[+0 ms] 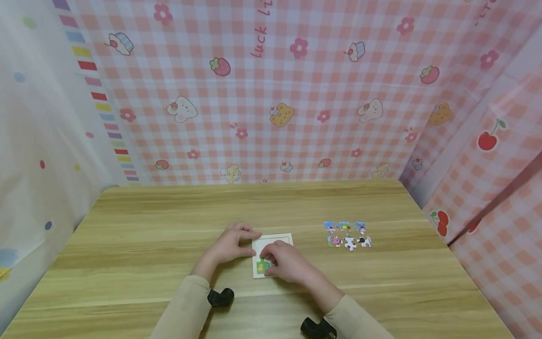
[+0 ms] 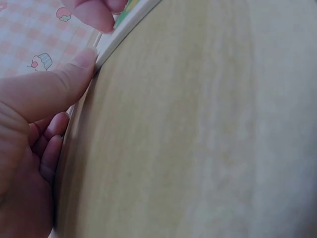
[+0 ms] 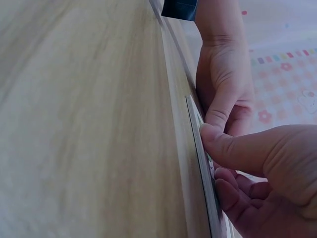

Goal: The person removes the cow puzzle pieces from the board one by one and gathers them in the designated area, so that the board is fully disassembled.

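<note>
A small white-framed puzzle board [image 1: 273,237] lies on the wooden table. Its lower left corner holds a green puzzle piece [image 1: 261,267] with a yellow figure. My left hand [image 1: 230,245] rests at the board's left side, the thumb [image 2: 81,64] touching the edge and the index fingertip near the top left corner. Over the lower part of the board, my right hand [image 1: 288,263] pinches a puzzle piece [image 1: 268,262] between thumb and curled fingers, beside the green one. The fingers cover most of that piece. In the right wrist view the board [image 3: 203,163] is seen edge-on.
Several loose puzzle pieces [image 1: 349,242] lie in two rows to the right of the board. Each wrist wears a black device [image 1: 221,297]. A pink checked curtain [image 1: 254,117] hangs behind the wooden table [image 1: 169,207], with more cloth at both sides.
</note>
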A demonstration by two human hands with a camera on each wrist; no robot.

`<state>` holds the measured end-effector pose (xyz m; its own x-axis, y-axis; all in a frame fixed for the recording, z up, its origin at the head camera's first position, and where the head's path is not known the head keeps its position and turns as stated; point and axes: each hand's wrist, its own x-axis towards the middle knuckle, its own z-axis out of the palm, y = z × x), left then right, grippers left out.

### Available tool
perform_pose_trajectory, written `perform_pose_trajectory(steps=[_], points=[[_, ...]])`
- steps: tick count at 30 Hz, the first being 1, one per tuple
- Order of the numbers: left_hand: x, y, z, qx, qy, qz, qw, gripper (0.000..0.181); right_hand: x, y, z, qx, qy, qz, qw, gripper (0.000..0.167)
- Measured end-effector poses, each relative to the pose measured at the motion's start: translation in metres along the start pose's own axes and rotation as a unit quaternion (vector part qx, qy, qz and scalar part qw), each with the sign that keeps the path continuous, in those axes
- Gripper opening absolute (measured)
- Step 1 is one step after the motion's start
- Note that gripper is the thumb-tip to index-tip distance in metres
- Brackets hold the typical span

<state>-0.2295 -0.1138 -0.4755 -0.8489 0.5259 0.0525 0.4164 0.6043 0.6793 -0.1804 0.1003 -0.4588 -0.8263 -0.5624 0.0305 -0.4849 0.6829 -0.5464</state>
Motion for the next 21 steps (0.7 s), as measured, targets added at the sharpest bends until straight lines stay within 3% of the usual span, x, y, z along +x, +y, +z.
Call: perform_pose_trajectory(steps=[21], points=[[0.0002,-0.0027,0.0015,0.005,0.008,0.011,0.9999,0.043,0.0017,-0.0011,0.007,0.013,0.023,0.015,0.9995,0.027]])
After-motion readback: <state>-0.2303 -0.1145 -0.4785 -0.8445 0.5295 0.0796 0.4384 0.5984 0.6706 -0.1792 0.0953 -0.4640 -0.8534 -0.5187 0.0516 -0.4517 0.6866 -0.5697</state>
